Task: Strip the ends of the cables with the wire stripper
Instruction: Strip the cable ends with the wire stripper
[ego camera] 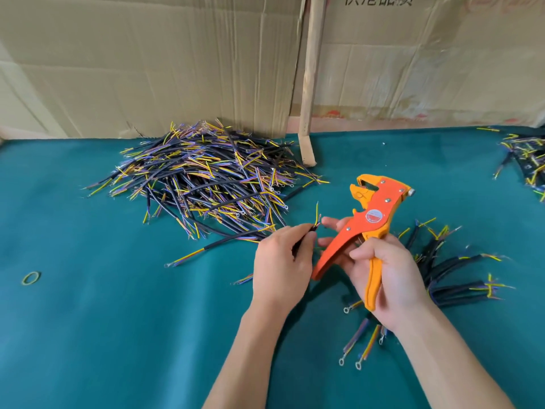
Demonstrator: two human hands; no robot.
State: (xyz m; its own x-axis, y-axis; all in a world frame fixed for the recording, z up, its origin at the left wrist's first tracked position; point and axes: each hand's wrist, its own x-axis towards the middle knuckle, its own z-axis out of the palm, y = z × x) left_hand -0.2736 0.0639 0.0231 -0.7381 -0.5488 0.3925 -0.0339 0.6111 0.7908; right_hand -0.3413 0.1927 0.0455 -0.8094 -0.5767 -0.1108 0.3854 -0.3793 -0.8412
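My right hand (pixel 389 278) grips the handles of an orange and yellow wire stripper (pixel 373 215), its jaws pointing up and left. My left hand (pixel 283 261) pinches a short black cable (pixel 313 227) whose thin yellow and purple inner wires stick up from my fingertips, just left of the stripper's handle. The fingertips of the two hands almost meet. A big heap of black cables (pixel 206 178) with coloured wire ends lies behind my left hand on the green cloth table (pixel 103 305). A smaller bunch of cables (pixel 454 276) lies to the right of my right hand.
Creased cardboard sheets (pixel 147 63) and a leaning wooden stick (pixel 309 84) stand along the table's far edge. Another cable pile (pixel 528 160) sits at the far right edge. A rubber band (pixel 31 278) lies at the left. Loose wires with ring terminals (pixel 362 340) lie under my right wrist.
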